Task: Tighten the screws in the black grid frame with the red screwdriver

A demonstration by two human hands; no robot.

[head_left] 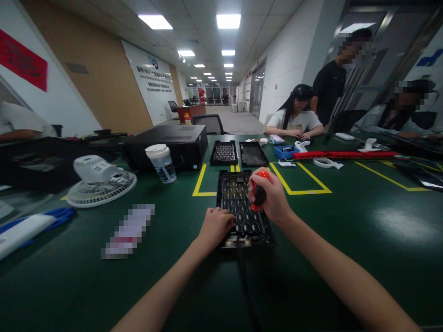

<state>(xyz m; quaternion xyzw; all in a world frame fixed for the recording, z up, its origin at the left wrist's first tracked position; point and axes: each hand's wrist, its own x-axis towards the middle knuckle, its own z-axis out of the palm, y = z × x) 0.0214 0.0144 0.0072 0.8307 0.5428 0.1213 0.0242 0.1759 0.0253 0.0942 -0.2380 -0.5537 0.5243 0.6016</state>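
Right hand: the right hand (273,197) is wrapped tight around the red-and-black plastic screwdriver handle (262,175), which stands upright with its red cap showing above the fist.
Screwdriver tip: hidden below the fist; whether it touches anything cannot be told.
Left hand: the left hand (216,225) lies on the near-left part of the panel at about 7 o'clock from the screwdriver, fingers loosely bent and resting on top, clasping nothing.
Panel: the black rectangular panel with rows of small openings (235,191) lies flat on the dark green table (346,221), straight ahead between both forearms.
12 o'clock from the panel: two black plastic trays (224,153) side by side.
1 o'clock: a small blue plastic box (285,151); yellow tape lines (306,190) lie nearer.
10 o'clock: a clear lidded plastic cup (162,162) before a black metal case (173,143).
9 o'clock: a white table fan (100,182) lying face down.
Far side: a seated person in a white shirt (296,121), hands on the table.
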